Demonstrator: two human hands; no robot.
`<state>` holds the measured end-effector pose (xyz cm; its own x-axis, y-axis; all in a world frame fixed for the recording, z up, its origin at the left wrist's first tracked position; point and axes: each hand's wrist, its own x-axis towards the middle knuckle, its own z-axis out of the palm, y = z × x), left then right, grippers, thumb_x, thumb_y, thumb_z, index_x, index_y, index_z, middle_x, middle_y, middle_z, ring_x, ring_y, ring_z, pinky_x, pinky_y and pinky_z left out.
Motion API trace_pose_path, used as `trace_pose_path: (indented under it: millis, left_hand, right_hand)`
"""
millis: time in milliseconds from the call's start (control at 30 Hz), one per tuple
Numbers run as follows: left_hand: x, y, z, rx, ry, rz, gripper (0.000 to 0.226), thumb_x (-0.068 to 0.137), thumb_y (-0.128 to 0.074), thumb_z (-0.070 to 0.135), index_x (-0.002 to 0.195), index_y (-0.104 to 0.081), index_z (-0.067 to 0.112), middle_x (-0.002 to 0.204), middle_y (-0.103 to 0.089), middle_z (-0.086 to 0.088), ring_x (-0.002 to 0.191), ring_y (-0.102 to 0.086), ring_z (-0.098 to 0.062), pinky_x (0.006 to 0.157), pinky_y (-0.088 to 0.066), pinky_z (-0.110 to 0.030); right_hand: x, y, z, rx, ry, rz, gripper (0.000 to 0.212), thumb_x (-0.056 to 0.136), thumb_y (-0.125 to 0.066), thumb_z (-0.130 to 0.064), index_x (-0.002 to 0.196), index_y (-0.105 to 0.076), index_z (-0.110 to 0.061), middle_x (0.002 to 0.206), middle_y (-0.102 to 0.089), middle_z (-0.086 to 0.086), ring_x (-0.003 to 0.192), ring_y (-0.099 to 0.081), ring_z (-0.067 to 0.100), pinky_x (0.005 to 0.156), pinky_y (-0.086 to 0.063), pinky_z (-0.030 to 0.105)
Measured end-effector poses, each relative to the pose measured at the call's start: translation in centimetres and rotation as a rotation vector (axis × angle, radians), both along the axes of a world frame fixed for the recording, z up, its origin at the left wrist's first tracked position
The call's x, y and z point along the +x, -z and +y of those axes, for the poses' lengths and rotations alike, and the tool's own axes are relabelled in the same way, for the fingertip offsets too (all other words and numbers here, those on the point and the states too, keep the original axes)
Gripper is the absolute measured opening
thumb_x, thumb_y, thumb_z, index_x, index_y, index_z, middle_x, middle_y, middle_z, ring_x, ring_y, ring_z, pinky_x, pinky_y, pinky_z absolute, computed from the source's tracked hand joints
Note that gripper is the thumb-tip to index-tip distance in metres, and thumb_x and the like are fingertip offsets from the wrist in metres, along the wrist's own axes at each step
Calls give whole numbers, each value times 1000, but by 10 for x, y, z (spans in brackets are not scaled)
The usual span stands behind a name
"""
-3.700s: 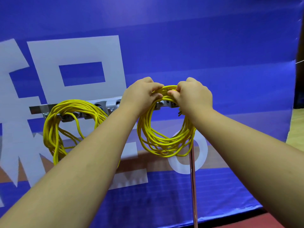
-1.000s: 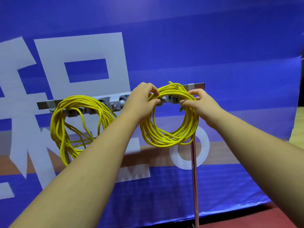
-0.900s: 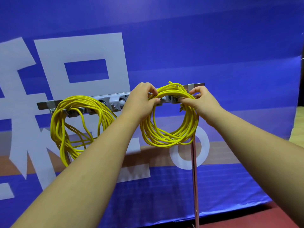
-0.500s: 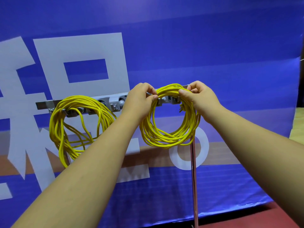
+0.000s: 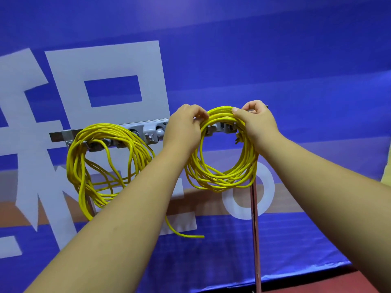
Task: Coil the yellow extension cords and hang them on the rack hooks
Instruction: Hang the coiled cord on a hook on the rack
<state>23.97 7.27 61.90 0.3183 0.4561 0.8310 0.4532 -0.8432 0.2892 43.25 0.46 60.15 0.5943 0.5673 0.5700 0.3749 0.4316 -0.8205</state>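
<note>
The left grip [image 5: 184, 127] and right grip [image 5: 256, 121] pinch the top of the right yellow coil [image 5: 222, 178] at the grey rack [image 5: 152, 130]. The left yellow coil [image 5: 84, 166] hangs on the rack's left hooks, before a blue banner [image 5: 296, 60].

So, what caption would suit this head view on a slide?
Left hand and right hand grip a yellow coil at the rack, beside a hung coil.

The lone head camera is looking forward along both outstretched forearms [image 5: 127, 218], sitting close to the rack [image 5: 60, 135] and facing the banner [image 5: 275, 60] behind.
</note>
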Motion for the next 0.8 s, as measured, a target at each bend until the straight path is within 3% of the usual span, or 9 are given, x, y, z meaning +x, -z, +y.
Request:
trace_pose_path:
  millis: [167, 367, 467, 533, 633, 733, 800]
  left_hand:
    - [2, -10, 0, -48, -57, -37, 11, 103, -61, 23, 113, -64, 27, 103, -68, 6, 92, -62, -17, 74, -47, -31]
    - [3, -9, 8, -79, -171, -22, 13, 104, -55, 23, 106, -68, 23, 103, -68, 1, 93, -61, -20, 73, -47, -33]
    - [4, -8, 9, -71, -217, 45, 25, 104, -51, 15, 116, -72, 16, 113, -68, -5, 98, -61, -20, 76, -44, -29]
    - [4, -8, 5, -45, -242, 77, 30, 101, -50, 12, 117, -75, 15, 113, -68, -6, 100, -61, -22, 75, -44, -31]
    - [-3, -6, 2, 3, -323, 103, 34, 97, -48, 19, 114, -78, 22, 110, -71, -4, 106, -58, -27, 77, -50, -38]
    - [-12, -6, 2, -73, -260, 98, 35, 94, -49, 19, 114, -78, 24, 112, -74, -2, 109, -58, -28, 92, -56, -46]
    - [-18, -7, 2, -110, -209, 85, 34, 93, -51, 19, 112, -78, 24, 111, -74, -1, 106, -62, -26, 93, -57, -47]
  right_hand:
    - [8, -12, -1, -45, 22, -55, 26, 89, -80, -45, 95, -64, -26, 87, -67, -1, 72, -62, 15, 59, -51, 28]
    - [6, -20, 4, -127, 38, -50, 24, 90, -78, -45, 94, -72, -21, 85, -71, -2, 73, -63, 13, 55, -50, 23]
    - [10, -15, 3, -141, 18, -8, 23, 88, -76, -45, 92, -77, -23, 85, -77, 4, 80, -76, 27, 67, -65, 40]
    - [13, -13, 1, -147, 20, 8, 21, 87, -74, -44, 92, -79, -24, 85, -78, 4, 84, -78, 31, 67, -67, 49]
    - [15, -9, -3, -145, 32, -33, 18, 84, -71, -41, 95, -79, -29, 84, -79, -4, 83, -77, 22, 72, -67, 44]
    - [16, -7, -8, -135, 41, -71, 19, 84, -69, -39, 99, -78, -31, 80, -77, -9, 79, -74, 16, 75, -65, 38]
    - [15, -6, -12, -130, 40, -80, 20, 85, -69, -37, 103, -76, -31, 73, -72, -10, 74, -69, 13, 73, -61, 36]
